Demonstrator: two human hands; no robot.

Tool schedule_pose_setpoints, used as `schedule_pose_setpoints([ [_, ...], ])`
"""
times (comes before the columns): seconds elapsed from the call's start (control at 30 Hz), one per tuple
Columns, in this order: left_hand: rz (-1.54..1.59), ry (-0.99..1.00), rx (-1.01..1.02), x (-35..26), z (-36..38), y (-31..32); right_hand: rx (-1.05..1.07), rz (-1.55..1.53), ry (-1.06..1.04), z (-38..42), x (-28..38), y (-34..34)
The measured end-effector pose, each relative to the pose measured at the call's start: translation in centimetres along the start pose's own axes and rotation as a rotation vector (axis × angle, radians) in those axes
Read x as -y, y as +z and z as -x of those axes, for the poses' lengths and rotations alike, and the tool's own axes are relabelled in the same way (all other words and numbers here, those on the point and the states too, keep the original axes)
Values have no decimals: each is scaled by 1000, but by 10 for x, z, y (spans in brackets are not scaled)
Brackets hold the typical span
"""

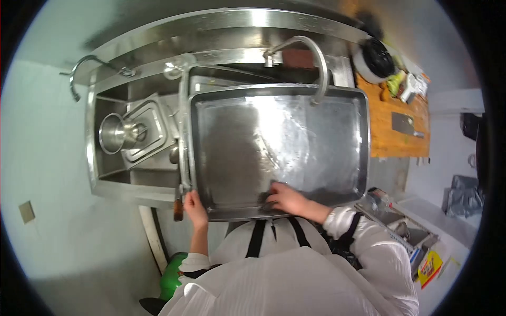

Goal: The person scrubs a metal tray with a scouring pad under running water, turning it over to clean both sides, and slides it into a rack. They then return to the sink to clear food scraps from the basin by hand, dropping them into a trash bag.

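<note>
A large rectangular metal tray point(226, 152) lies across the sink in front of me, its inside wet and shiny. My left hand point(195, 210) is closed on the tray's near left corner, with the thumb up over the rim. Inside the tray, close to the near edge, my right hand point(290, 200) presses a dark scouring pad point(265, 199) against the bottom. The fingers cover much of the pad, so its exact shape is hidden. Over the tray's far right part hangs a curved faucet point(320, 63).
The left basin point(110, 176) holds a metal lid point(150, 131) and a steel bowl point(110, 133). A wooden-handled tool point(178, 209) leans by the divider. At right, a cleaver point(403, 123) lies on a wooden board point(382, 142), near a white pot point(363, 66). Another faucet point(79, 66) stands left.
</note>
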State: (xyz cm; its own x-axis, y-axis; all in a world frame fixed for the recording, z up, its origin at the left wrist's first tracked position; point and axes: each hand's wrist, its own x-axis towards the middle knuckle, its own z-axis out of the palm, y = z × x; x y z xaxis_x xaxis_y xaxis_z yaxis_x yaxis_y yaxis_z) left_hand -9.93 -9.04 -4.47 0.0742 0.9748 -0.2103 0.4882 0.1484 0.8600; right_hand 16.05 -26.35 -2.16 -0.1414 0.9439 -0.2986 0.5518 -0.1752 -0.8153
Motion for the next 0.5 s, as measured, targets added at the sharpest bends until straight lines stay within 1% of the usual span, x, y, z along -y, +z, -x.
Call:
schedule_pose_setpoints([
  [0.07, -20, -28, 40, -10, 1, -1, -45, 57, -235, -55, 22, 37],
  [0.13, -2, -32, 40, -18, 1, 2, -87, 143, -345, -106, 51, 54],
  [0.17, 11, -44, 57, -21, 2, 1, -163, 213, -404, -131, 65, 55],
  [0.2, 7, -45, 53, -22, 2, 1, -240, 282, -462, -151, 72, 51],
  [0.23, -27, -9, 55, -24, -1, 1, -242, 280, -467, -164, 69, 44],
  [0.3, -64, 17, 55, -25, 2, -1, -177, 304, -365, -184, 60, 32],
  [0.33, -111, -33, 81, -27, 6, 2, -314, 388, -297, -193, 49, 19],
  [0.37, -154, -78, 101, -28, 9, 8, -440, 371, -214, -208, 38, 3],
  [0.4, -208, -125, 128, -28, 15, 10, -508, 399, -124, -227, 24, -10],
  [0.43, -213, -123, 131, -24, 27, 14, -510, 405, -42, -246, -1, -23],
  [0.5, -201, 2, 118, -11, 34, 31, -500, 524, 97, -253, -29, -65],
])
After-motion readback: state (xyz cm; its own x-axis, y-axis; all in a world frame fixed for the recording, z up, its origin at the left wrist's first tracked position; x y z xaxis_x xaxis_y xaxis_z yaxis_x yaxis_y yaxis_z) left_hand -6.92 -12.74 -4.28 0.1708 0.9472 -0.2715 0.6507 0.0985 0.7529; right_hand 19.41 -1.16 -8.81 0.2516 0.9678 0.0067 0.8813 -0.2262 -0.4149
